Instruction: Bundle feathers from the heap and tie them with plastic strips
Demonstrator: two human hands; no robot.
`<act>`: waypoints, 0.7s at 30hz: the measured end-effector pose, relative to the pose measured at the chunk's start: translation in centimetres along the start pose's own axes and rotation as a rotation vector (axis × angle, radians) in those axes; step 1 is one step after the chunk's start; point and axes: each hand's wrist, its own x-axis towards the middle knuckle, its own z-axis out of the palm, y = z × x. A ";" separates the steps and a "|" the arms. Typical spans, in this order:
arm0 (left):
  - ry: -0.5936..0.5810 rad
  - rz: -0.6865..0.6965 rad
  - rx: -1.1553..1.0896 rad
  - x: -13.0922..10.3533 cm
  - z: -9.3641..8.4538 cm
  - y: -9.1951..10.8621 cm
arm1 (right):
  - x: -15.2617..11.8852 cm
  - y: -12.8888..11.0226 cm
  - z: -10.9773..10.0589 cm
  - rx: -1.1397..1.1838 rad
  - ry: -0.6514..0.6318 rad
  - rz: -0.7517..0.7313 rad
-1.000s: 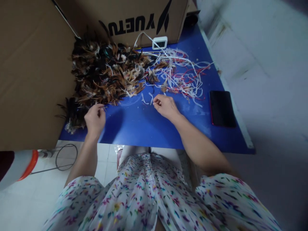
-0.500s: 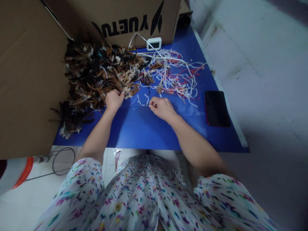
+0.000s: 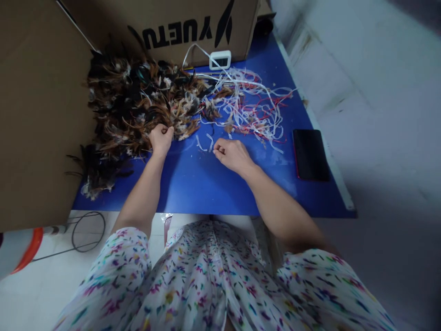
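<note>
A wide pile of brown and black feathers (image 3: 138,101) covers the left of the blue table (image 3: 193,184). At the pile's front edge is my left hand (image 3: 161,138), its fingers pinched together against the feathers; what they hold is too small to make out. My right hand (image 3: 232,154) rests near the table's middle with curled, closed fingers, and its contents are hidden. Just left of it lie short clear strips (image 3: 210,141). Behind it spreads a tangle of white and red strings (image 3: 262,110).
Large cardboard boxes (image 3: 193,32) stand behind and at the left (image 3: 37,119). A white device (image 3: 220,60) with a cord sits at the back. A dark phone (image 3: 311,155) lies at the right, near the wall. A separate dark feather bunch (image 3: 99,172) is at the front left.
My left hand has shifted slightly left and back along the feathers' edge. My right hand has stayed almost still.
</note>
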 end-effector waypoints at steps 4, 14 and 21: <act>-0.024 0.036 -0.390 -1.3 -0.3 1.1 | 0.0 0.3 0.2 0.032 0.016 -0.010; -0.513 -0.045 -0.936 -6.4 -0.1 7.8 | 0.7 0.1 0.1 0.633 0.240 0.118; -0.643 -0.225 -1.002 -9.2 1.7 8.4 | 0.9 -0.1 -0.1 0.897 0.172 0.209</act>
